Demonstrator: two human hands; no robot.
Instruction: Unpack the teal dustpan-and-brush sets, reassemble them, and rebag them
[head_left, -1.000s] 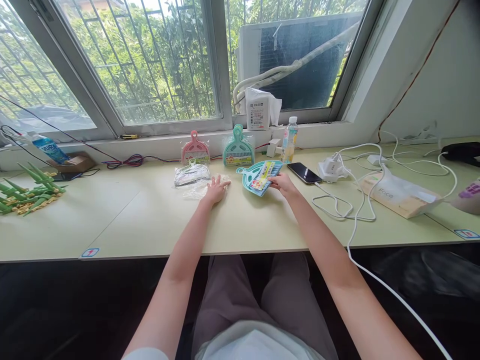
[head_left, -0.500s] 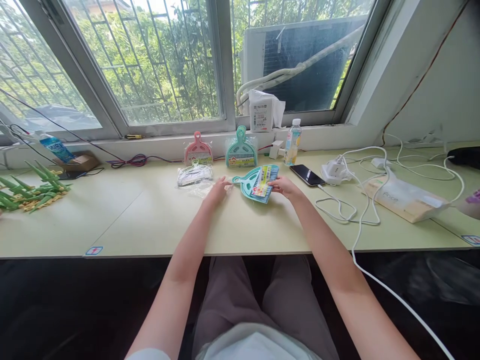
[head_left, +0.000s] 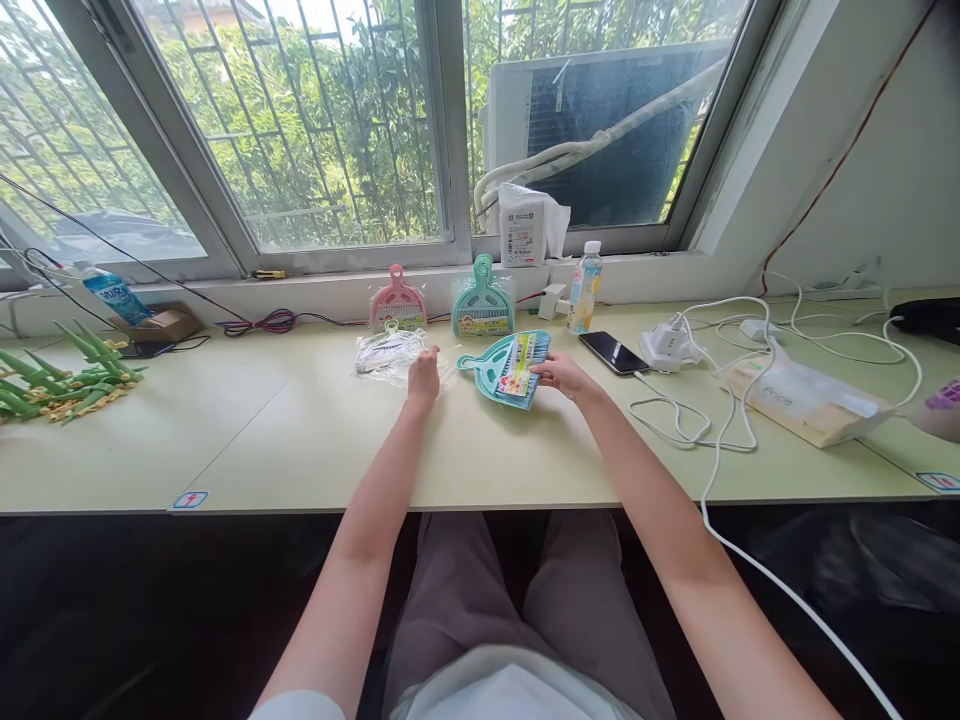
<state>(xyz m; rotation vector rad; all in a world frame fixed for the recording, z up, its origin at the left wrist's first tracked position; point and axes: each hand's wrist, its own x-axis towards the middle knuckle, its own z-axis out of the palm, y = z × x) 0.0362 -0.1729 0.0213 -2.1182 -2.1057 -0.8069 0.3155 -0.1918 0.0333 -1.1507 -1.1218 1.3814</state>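
The right hand point(head_left: 564, 374) pinches the brush-end edge of a teal mini dustpan and brush set point(head_left: 505, 367), which lies tilted on the pale green table point(head_left: 300, 440) just right of centre, its handle pointing toward nine o'clock and its yellow label card facing up. The left hand point(head_left: 423, 378) rests with fingers curled down on a crumpled clear plastic wrapper point(head_left: 401, 372) at about nine o'clock from the set; whether it actually grips the film I cannot tell. The set looks like thin moulded plastic: probably light, stiff enough to lift by one edge without sagging, and a little slick, so a pinch across the rim or a grip around the looped handle seems the surest hold. The bristles would likely bend under pressure, and the label card could crease or tear, so those are poorer places to squeeze. The wrapper, by contrast, looks limp, nearly weightless and apt to slide or cling, so it probably needs gathering rather than a flat press. At about twelve o'clock from the hands, a pink dustpan set point(head_left: 396, 299) and another teal dustpan set point(head_left: 483, 297) lean upright against the window sill, with a wrapped clear set point(head_left: 388, 347) lying just in front of the pink one. A black phone point(head_left: 613, 352) lies at about three o'clock, near the right hand but apart from it, beside white charger cables point(head_left: 712, 420).
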